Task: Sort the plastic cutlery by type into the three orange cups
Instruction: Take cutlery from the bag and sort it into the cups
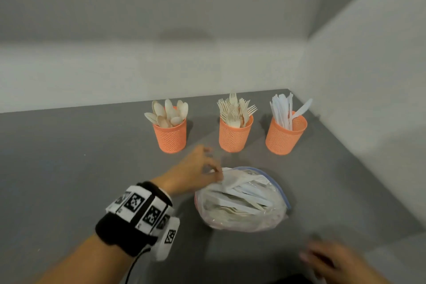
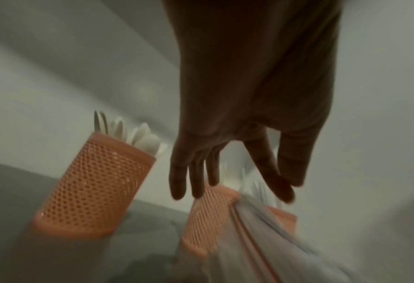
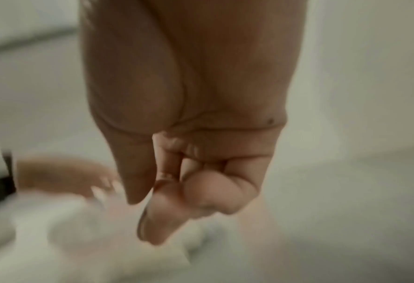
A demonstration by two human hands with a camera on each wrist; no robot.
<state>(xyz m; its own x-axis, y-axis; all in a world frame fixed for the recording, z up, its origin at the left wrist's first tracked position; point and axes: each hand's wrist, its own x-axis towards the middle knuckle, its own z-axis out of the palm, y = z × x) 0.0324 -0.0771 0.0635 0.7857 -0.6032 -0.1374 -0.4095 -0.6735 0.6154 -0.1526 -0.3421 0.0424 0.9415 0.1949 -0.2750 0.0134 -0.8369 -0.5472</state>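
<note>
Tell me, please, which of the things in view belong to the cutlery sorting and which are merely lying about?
Belonging to the job:
- spoon cup
- fork cup
- knife cup
- clear bag of unsorted cutlery, at its mouth the left hand
- right hand, blurred, low in the head view

Merely there:
- grey table
- marker wristband
- pale walls

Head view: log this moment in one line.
left hand at mouth of bag | right hand blurred, low right | spoon cup, fork cup, knife cup filled
</note>
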